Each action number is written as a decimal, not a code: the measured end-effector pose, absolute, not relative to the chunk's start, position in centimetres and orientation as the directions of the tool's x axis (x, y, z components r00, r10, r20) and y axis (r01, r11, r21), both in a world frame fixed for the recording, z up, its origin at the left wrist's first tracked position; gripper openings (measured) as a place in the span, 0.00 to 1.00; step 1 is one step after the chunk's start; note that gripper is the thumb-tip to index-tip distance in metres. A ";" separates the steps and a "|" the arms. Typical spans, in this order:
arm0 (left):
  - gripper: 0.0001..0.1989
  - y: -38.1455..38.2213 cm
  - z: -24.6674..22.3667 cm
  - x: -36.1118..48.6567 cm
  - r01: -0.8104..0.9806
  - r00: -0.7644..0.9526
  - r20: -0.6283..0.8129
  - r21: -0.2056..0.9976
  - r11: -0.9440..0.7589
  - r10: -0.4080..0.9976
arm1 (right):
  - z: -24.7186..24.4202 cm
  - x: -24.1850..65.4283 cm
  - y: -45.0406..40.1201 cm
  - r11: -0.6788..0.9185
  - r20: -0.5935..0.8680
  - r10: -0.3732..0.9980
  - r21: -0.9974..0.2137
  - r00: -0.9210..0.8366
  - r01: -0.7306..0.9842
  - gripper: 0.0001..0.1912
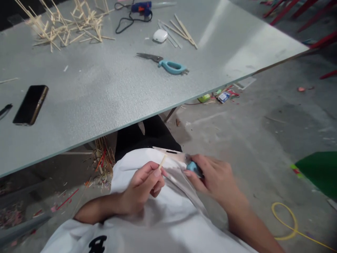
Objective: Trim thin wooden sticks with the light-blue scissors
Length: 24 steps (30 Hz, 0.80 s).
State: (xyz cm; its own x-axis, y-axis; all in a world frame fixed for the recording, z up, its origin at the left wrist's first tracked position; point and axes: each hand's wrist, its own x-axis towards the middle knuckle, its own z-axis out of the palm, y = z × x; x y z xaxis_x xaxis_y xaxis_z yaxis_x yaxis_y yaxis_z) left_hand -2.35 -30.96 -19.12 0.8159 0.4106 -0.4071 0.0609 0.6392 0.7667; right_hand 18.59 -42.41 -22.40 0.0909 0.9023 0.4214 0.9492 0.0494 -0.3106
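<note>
My left hand [147, 181] is closed in front of my white shirt, pinching a short, thin wooden stick [162, 162] that points up and to the right. My right hand [213, 175] is wrapped round the blue handle [194, 168] of a knife. Its broad, pale blade [172, 153] reaches left, just beyond the stick's tip, and has a dark slot in it. Whether blade and stick touch I cannot tell. On the table [86, 116] ahead lie blue-handled scissors [168, 65], of which one handle loop shows.
On the table are a wooden stick structure [71, 26], a blue glue gun [142, 7] with its cord, a white case [160, 36], loose sticks [185, 31] and a phone [31, 105]. Scraps and a yellow hose [296, 225] lie on the floor.
</note>
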 end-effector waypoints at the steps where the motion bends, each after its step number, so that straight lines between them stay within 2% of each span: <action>1: 0.20 -30.9 -19.1 -2.4 0.062 0.816 -0.404 0.771 0.633 0.413 | -22.3 18.4 -42.4 0.037 0.431 0.897 -0.304 0.102 0.952 0.12; 4: 0.20 -30.9 -19.4 -2.4 0.052 0.799 -0.425 0.753 0.656 0.426 | -21.9 18.4 -42.3 0.013 0.455 0.881 -0.302 0.132 0.953 0.13; 6: 0.21 -31.0 -19.6 -2.3 0.038 0.783 -0.445 0.733 0.680 0.435 | -21.6 18.4 -42.2 0.055 0.465 0.881 -0.292 0.091 0.955 0.14; 10: 0.24 -30.9 -19.8 -1.9 0.045 0.759 -0.470 0.728 0.684 0.451 | -21.1 17.6 -42.1 0.149 0.418 0.907 -0.201 -0.053 0.968 0.16; 13: 0.24 -31.0 -19.7 -2.3 0.053 0.746 -0.462 0.759 0.649 0.480 | -21.4 17.1 -41.7 0.115 0.407 0.912 -0.151 -0.045 0.982 0.19; 14: 0.23 -31.1 -19.6 -2.6 0.067 0.747 -0.449 0.785 0.616 0.490 | -21.6 17.2 -41.4 0.038 0.401 0.916 -0.132 0.018 0.991 0.21; 16: 0.21 -31.4 -19.4 -3.4 0.110 0.795 -0.379 0.858 0.501 0.474 | -22.0 18.0 -40.9 -0.254 0.351 0.899 -0.072 0.263 0.964 0.25; 18: 0.21 -31.7 -19.4 -4.0 0.112 0.842 -0.304 0.907 0.407 0.445 | -22.3 19.3 -40.4 -0.522 0.308 0.805 -0.037 0.507 0.852 0.27; 19: 0.20 -31.7 -19.4 -4.2 0.096 0.853 -0.284 0.910 0.404 0.437 | -22.4 19.8 -40.3 -0.573 0.298 0.772 -0.056 0.562 0.817 0.27; 20: 0.19 -31.7 -19.4 -4.1 0.072 0.852 -0.283 0.897 0.436 0.441 | -22.5 20.2 -40.3 -0.537 0.311 0.779 -0.119 0.545 0.835 0.25; 21: 0.19 -31.7 -19.4 -4.0 0.042 0.843 -0.294 0.870 0.491 0.450 | -22.4 20.4 -40.4 -0.435 0.335 0.813 -0.193 0.475 0.880 0.23; 22: 0.18 -31.6 -19.5 -3.7 0.014 0.831 -0.314 0.837 0.547 0.459 | -22.3 20.3 -40.5 -0.298 0.377 0.846 -0.254 0.378 0.920 0.21; 24: 0.18 -31.3 -19.7 -3.0 -0.020 0.818 -0.349 0.776 0.630 0.457 | -21.8 19.7 -41.0 -0.017 0.448 0.880 -0.299 0.156 0.954 0.18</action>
